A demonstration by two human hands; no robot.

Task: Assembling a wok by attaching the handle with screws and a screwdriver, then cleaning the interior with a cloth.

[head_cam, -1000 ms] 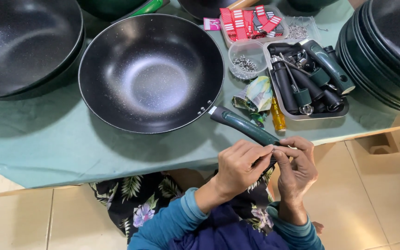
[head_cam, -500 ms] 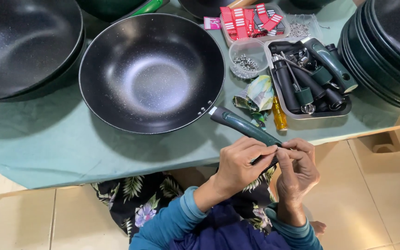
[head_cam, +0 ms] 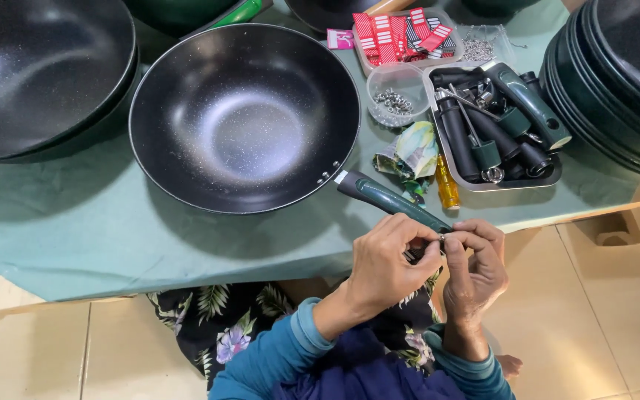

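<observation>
Little moved since earlier frame: left hand, right hand pinch small ring at green handle end; fitting step, needs steady seating.

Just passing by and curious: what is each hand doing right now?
Left hand: closed around the end of the dark green pan handle.
Right hand: fingertips pinched on a small metal ring at the handle's end.

Teal long sleeves, floral dark garment

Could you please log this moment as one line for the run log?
left hand: grips handle end | right hand: pinches small metal ring at handle end | wok: on green cloth
</observation>
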